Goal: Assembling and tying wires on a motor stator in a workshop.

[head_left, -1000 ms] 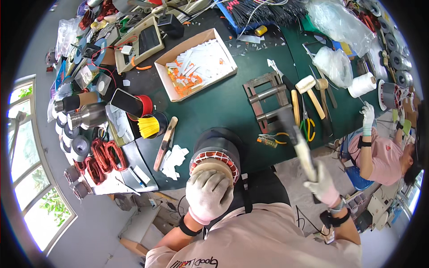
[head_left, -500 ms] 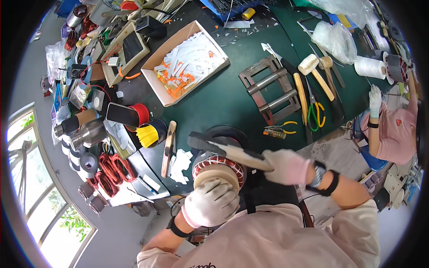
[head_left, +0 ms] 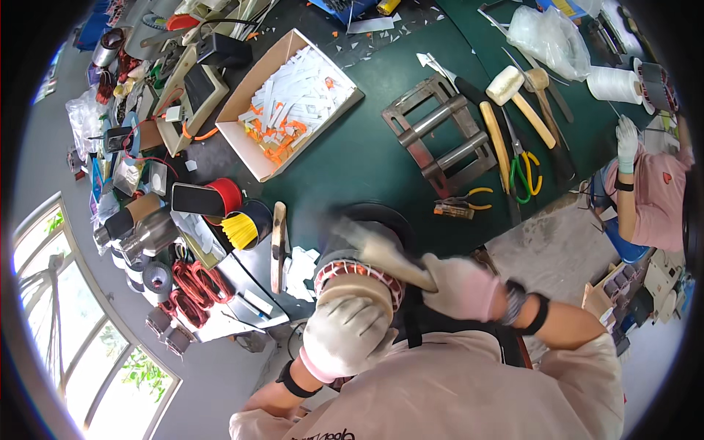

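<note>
Before me a motor stator with reddish windings laced in white cord stands below a dark round base. A round tan block sits against its near end. My left hand, in a white glove, is closed over this block, its fingers wrapped on the near edge. In my right hand, also gloved, I grip the handle of a wooden paddle with a dark far end. The paddle is smeared by motion above the stator's upper right side; whether it touches cannot be told.
Beyond lie a box of paper strips, a metal frame, a white mallet, scissors and pliers. Left are a cup of yellow sticks, a phone and copper coils. Another person works at right.
My right hand and the paddle have shifted slightly left and down, the paddle now blurred and steeper. My left hand stays on the block. The whole view has turned a little.
</note>
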`<state>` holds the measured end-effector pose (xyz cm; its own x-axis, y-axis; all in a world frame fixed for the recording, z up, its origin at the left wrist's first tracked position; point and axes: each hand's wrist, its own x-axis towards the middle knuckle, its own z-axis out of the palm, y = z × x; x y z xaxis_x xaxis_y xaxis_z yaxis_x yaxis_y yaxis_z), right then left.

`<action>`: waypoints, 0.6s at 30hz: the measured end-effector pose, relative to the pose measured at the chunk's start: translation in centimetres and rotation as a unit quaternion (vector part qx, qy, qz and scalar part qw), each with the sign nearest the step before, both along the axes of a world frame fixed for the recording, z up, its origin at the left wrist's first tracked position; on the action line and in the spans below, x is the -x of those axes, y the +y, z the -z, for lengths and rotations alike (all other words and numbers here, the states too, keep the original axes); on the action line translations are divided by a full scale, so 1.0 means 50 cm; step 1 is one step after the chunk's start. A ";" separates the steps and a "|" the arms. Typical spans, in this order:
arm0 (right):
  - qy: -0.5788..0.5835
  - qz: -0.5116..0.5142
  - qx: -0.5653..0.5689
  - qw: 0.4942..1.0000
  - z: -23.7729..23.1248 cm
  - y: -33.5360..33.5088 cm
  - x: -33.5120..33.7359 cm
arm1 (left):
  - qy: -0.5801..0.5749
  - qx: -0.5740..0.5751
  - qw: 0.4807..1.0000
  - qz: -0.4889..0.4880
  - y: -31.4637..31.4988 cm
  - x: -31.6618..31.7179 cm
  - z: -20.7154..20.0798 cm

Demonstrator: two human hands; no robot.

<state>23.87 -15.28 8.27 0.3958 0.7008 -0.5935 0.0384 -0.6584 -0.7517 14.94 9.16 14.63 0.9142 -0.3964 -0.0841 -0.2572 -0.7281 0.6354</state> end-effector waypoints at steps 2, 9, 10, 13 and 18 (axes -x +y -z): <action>0.020 -0.026 0.067 0.997 0.031 -0.019 -0.013 | 0.005 0.001 0.999 0.040 0.015 -0.009 0.001; -0.152 -0.006 -0.049 0.987 0.011 -0.031 -0.004 | -0.016 -0.055 0.993 -0.108 -0.047 0.001 -0.021; 0.043 0.025 0.013 0.999 0.011 0.008 0.021 | -0.035 -0.066 0.993 -0.093 -0.040 -0.001 -0.009; -0.053 -0.045 0.023 0.997 0.028 -0.020 -0.086 | -0.022 -0.066 0.996 -0.054 -0.014 0.002 0.003; -0.192 -0.109 -0.093 0.971 0.069 -0.024 0.001 | -0.013 -0.019 0.999 0.029 -0.014 -0.022 0.004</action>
